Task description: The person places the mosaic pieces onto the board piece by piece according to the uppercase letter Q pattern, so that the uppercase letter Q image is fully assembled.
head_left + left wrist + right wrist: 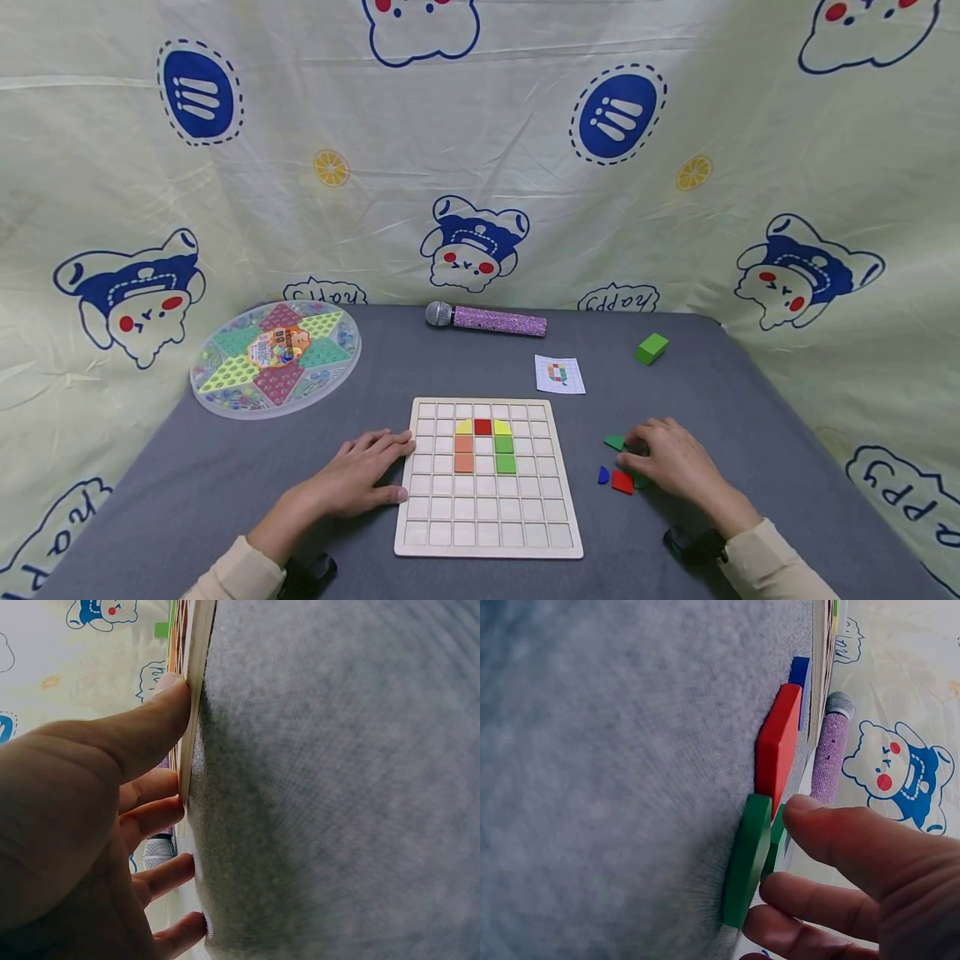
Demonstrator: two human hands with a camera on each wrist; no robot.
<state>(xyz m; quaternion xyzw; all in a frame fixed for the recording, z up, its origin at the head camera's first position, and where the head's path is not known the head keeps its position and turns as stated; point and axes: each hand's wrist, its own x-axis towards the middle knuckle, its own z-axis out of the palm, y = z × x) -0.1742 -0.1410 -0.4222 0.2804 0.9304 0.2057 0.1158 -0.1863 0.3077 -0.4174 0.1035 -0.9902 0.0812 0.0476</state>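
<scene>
A pale wooden grid board [450, 510] lies in the middle of the table, with red, yellow, orange and green pieces in its upper cells. My left hand [365, 473] rests at its left edge, thumb and fingertips touching the side. My right hand [669, 460] is to the right of the board, low over some loose flat pieces. A green piece [747, 859] lies by its fingertips, with another green piece [614, 442] just beyond. Thumb and fingers stand apart, pinching nothing visible. Beside them lie a red piece [622, 482] and a small blue piece [603, 475].
Behind the board lie a glittery purple microphone [498, 321] and a small card [560, 375] with a coloured grid pattern. A green block [651, 349] sits at the back right. At the back left is a round star-patterned game board [225, 400]. A printed curtain [480, 125] hangs behind the table.
</scene>
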